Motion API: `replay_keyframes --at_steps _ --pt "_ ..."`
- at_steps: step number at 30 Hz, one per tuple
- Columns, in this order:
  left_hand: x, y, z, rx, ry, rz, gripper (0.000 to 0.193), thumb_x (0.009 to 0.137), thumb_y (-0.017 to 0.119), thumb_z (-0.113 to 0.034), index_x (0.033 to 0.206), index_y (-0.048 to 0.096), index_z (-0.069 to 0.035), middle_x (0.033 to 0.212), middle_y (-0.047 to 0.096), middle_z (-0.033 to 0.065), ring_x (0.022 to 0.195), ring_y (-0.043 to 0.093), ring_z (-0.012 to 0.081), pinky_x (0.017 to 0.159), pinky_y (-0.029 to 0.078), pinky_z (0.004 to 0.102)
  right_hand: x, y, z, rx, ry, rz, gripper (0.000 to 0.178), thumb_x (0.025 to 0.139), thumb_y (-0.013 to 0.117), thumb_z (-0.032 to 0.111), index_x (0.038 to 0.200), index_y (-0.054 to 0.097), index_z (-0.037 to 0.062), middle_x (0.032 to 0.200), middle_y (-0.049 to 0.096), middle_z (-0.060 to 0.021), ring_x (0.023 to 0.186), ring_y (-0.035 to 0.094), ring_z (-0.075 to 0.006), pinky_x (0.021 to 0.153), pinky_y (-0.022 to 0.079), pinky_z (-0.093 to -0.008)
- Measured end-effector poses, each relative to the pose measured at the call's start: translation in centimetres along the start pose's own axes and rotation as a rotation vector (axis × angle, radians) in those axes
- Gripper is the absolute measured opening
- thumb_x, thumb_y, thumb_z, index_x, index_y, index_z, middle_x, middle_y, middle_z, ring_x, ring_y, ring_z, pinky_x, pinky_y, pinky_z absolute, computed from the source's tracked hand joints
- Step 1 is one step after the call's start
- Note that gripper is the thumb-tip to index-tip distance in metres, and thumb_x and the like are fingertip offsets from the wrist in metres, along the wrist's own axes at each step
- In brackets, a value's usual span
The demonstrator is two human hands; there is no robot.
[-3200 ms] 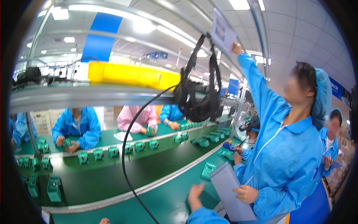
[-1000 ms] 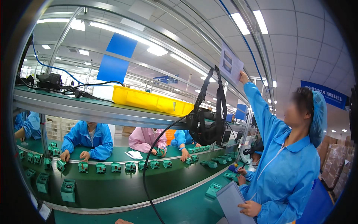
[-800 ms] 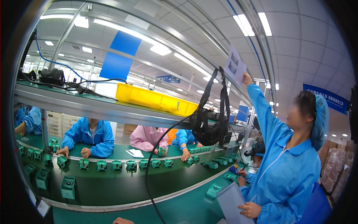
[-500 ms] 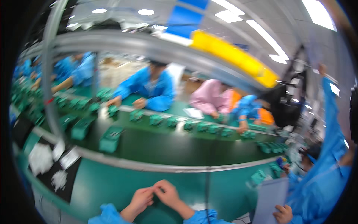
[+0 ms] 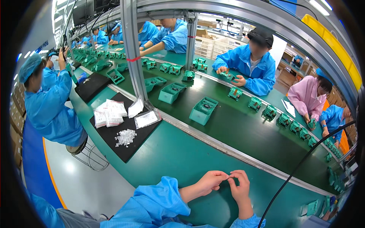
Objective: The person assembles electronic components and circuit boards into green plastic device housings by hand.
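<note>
Over the green bench, my left hand and my right hand meet at their fingertips. Thumb and forefinger are pinched on each side; whatever lies between them, if anything, is too small to make out. To the left, a black mat holds a heap of small clear pieces. Behind that heap are several white packets and a flat labelled bag. Beyond the bench's metal edge, a green plastic housing with a dark round part in it rests on the dark green conveyor.
A metal post rises beyond the mat. One black cable hangs across the right side. Green units line the conveyor's far side, where a co-worker in blue handles one. Another person stands at left.
My view has swung to the left and steadied, bringing the mat and left aisle further in. My hands appear farther right in the picture, still pinched together.
</note>
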State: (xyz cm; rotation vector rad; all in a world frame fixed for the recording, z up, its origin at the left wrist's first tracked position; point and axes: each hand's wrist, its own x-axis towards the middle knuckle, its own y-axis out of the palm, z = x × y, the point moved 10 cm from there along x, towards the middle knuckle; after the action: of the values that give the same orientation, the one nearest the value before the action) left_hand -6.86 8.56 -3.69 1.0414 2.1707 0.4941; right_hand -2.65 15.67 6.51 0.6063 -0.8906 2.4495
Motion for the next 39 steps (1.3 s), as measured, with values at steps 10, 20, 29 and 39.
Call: replay_keyframes --at_steps 10,20,29,39 --pt "0.7 -0.6 -0.6 0.193 0.033 -0.027 0.013 0.083 0.052 -0.018 0.083 0.06 -0.007 0.057 0.04 -0.0076 0.047 0.03 0.002 0.04 0.024 0.0181 0.0 -0.5 -1.1 0.079 0.028 -0.064 0.01 0.066 0.063 0.001 0.07 0.054 0.0024 0.075 0.056 -0.0093 0.068 0.055 -0.0211 0.06 0.044 -0.0282" --pt "6.3 -7.6 -21.5 1.259 0.564 -0.917 0.045 0.076 0.056 -0.024 0.112 0.038 -0.004 0.09 0.056 0.0243 0.085 0.053 0.0394 0.072 0.042 0.0458 0.0 0.5 -3.7 0.229 0.117 -0.119 0.005 0.072 0.057 0.0 0.07 0.052 0.001 0.071 0.051 -0.005 0.059 0.049 -0.0114 0.053 0.039 -0.0211" --pt "4.0 -4.0 -19.3 1.301 0.701 -0.61 0.018 0.077 0.05 -0.017 0.093 0.056 -0.009 0.08 0.058 0.0151 0.074 0.055 0.0332 0.066 0.043 0.041 -0.5 -4.0 -2.4 0.238 -0.014 -0.376 0.006 0.071 0.055 -0.001 0.07 0.05 0.0013 0.069 0.05 -0.0076 0.062 0.049 -0.0171 0.056 0.04 -0.025" --pt "-2.8 6.2 -6.8 1.673 0.84 0.228 0.019 0.071 0.051 -0.004 0.084 0.058 -0.016 0.067 0.056 0.0053 0.063 0.056 0.0252 0.051 0.043 0.0358 0.6 -5.4 3.2 -0.342 -0.1 0.302 0.011 0.061 0.062 0.005 0.067 0.055 0.0089 0.103 0.048 -0.007 0.101 0.039 -0.0297 0.085 0.034 -0.0404"
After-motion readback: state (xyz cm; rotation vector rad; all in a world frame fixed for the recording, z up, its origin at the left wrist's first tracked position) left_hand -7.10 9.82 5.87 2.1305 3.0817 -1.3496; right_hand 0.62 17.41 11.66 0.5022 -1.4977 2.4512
